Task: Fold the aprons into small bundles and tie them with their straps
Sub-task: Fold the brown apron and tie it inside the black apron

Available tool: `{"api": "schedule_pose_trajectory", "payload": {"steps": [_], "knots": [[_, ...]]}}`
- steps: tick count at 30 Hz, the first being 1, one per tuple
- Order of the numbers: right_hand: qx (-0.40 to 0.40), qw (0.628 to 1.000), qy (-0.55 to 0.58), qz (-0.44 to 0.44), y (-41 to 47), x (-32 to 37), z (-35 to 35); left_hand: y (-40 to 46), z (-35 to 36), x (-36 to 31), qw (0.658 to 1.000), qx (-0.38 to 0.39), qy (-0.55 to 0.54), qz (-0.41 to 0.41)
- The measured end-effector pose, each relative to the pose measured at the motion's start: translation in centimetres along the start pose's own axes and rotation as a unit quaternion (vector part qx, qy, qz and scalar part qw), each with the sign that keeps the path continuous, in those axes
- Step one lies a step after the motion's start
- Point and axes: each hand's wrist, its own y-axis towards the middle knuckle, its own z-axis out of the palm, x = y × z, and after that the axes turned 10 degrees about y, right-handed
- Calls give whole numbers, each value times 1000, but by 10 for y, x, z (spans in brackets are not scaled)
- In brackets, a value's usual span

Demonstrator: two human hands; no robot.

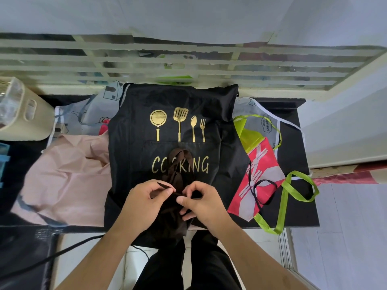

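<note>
Single head view, looking steeply down, close over table (293, 218)

A dark table (301, 195) stands in front of a window. The window has pale bars (188, 59) running across it, one above the other, and blurry colours show between them. Below the bars is a pale window ledge (272, 93). Above the window the wall (188, 15) is plain and light, a soft blue-grey. Another light wall (345, 126) stands to the right of the table. The floor (345, 227) on the right has big pale tiles with thin lines between them. More pale floor shows under the near edge of the table. A cream tub (31, 122) with slots in its side sits at the left. The room is bright with daylight.
</note>
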Motion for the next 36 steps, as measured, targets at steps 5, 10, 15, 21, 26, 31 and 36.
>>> {"api": "schedule_pose_trajectory", "payload": {"steps": [5,10,15,21,26,31,36], "knots": [[-8,994,-110,-27,-2,1,-6,0,-2,3,1000,-16,-12,-23],[8,992,-121,-41,-3,5,2,-1,1,-1,1000,-2,-23,-17],[26,986,-160,-47,-2,6,8,-1,1,-1,1000,6,-14,-8],[33,956,-274,-96,1,3,13,-2,0,-5,1000,16,-18,6],[27,990,-133,-38,-2,14,13,-2,0,-1,1000,8,-10,-7],[25,992,-119,-38,-8,20,9,-1,0,3,1000,-8,-4,-12],[4,978,-207,-12,-5,11,14,-1,2,4,1000,-10,-2,-13]]}}
